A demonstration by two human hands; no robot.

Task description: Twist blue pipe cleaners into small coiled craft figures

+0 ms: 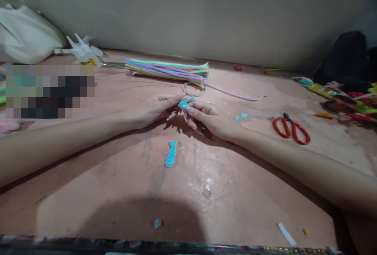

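A short, bent piece of blue pipe cleaner (183,103) is pinched between both hands just above the table. My left hand (160,108) grips its left side with thumb and fingertips. On the other side, my right hand (207,117) has its thumb pressed against the piece, the remaining fingers curled beneath. Below the hands lies a flat blue fish-shaped pipe-cleaner piece (171,154), untouched. A pale ring (194,89) rests just behind the fingertips. Small blue scraps (243,115) lie right of my right hand.
Behind the hands lies a bundle of pastel pipe cleaners (167,70), one lilac stem (235,92) trailing right. Red-handled pliers or cutters (291,129) lie at right, near colourful craft pieces (359,106). Glue bottles (85,53) and a white bag (28,35) stand back left.
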